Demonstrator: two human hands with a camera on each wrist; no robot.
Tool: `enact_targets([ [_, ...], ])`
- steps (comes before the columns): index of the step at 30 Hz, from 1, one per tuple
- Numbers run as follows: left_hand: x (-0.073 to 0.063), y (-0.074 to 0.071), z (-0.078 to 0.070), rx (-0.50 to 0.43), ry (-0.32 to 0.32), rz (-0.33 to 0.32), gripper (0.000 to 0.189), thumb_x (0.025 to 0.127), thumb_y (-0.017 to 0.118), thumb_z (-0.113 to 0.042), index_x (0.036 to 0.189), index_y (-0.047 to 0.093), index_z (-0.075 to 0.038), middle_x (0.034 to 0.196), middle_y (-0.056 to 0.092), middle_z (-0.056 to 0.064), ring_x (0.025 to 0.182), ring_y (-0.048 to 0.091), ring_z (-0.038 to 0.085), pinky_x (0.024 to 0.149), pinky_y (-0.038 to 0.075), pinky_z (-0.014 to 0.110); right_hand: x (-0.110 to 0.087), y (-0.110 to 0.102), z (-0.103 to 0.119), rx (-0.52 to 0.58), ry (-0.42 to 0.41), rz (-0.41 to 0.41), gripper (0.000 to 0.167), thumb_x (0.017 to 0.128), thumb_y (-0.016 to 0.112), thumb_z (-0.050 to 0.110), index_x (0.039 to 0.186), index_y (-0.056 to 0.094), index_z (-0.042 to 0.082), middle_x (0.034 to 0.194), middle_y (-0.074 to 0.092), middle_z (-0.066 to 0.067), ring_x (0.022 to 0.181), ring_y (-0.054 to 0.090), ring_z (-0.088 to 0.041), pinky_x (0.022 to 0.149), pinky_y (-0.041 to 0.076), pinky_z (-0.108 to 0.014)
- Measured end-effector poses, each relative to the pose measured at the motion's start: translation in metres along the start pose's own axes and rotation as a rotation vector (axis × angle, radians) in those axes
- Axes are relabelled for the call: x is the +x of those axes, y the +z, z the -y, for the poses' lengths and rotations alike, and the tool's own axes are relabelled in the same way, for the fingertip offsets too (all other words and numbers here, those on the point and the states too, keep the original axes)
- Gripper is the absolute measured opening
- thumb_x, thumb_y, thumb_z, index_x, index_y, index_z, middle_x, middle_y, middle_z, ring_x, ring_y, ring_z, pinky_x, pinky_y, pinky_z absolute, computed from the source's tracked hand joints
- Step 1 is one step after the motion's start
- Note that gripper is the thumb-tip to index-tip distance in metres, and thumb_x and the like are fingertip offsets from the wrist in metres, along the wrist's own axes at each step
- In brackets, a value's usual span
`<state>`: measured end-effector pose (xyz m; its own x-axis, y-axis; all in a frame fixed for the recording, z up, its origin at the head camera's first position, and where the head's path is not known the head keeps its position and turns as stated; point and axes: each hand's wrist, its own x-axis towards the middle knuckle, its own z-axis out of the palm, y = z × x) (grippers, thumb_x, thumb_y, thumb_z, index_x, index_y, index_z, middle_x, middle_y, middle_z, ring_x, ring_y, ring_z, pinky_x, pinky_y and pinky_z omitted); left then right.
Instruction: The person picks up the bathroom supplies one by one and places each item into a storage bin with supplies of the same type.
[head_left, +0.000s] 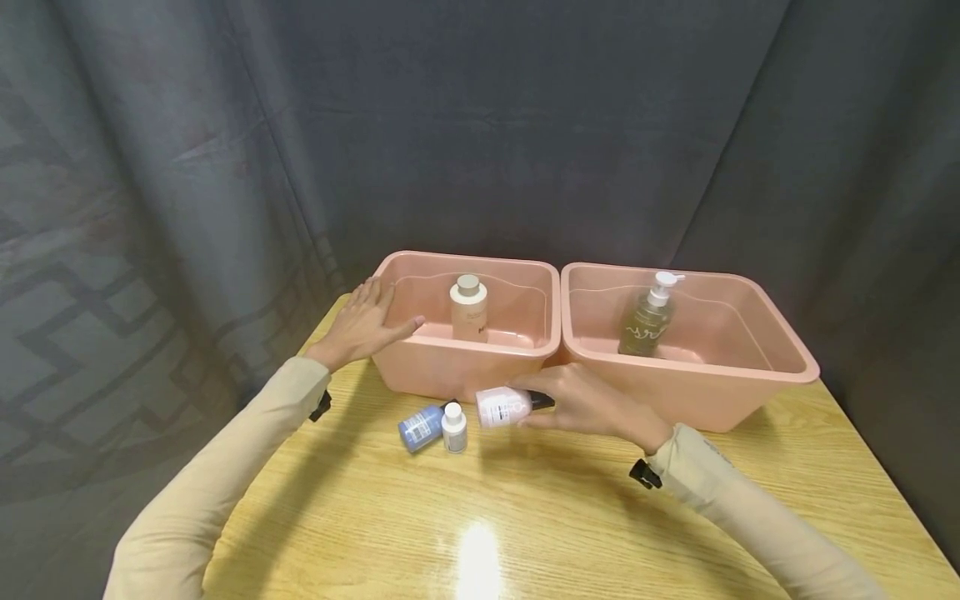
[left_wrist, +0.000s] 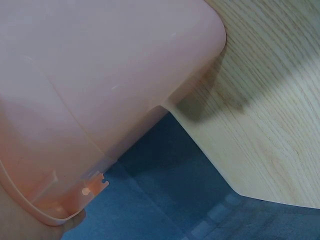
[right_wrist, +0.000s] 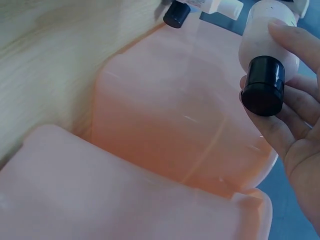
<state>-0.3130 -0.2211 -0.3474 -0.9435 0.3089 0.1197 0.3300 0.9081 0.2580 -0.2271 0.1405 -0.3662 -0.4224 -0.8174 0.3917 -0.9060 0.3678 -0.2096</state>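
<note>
In the head view my right hand grips a pale pink bottle with a black cap, held sideways just in front of the left pink bin. The right wrist view shows the thumb and fingers around that bottle, its black cap toward the camera. My left hand rests on the left bin's rim at its left corner, fingers extended and thumb over the front edge. Below the pink bottle, a blue bottle lies on its side against an upright small white bottle.
A white bottle with a grey cap stands inside the left bin. Beside it, the right pink bin holds a dark green pump bottle. Both bins stand on a wooden table, with a grey curtain behind.
</note>
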Motion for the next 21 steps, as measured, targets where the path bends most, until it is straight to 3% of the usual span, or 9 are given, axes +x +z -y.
enact_targets([
  [8,-0.001,0.000,0.000,0.005,0.004,0.003,0.107,0.088,0.034,-0.080,0.157,0.015,0.000,0.160,0.003,0.030,0.149,-0.002,0.040,0.120,0.002,0.048,0.004,-0.011,0.004,0.002,-0.010,-0.007,0.049,0.081,0.084,0.029,0.120,0.068,0.004,0.112,0.072,-0.006,0.095,0.069,-0.013,0.080,0.057,-0.030],
  [21,0.000,0.000,0.000,0.018,0.004,0.014,0.108,0.088,0.032,-0.081,0.157,0.014,0.001,0.160,0.001,0.030,0.148,-0.003,0.040,0.120,0.001,0.048,0.010,-0.023,0.006,-0.012,0.005,-0.002,0.048,0.081,0.084,0.027,0.121,0.069,0.006,0.116,0.071,-0.004,0.097,0.067,-0.011,0.082,0.056,-0.030],
])
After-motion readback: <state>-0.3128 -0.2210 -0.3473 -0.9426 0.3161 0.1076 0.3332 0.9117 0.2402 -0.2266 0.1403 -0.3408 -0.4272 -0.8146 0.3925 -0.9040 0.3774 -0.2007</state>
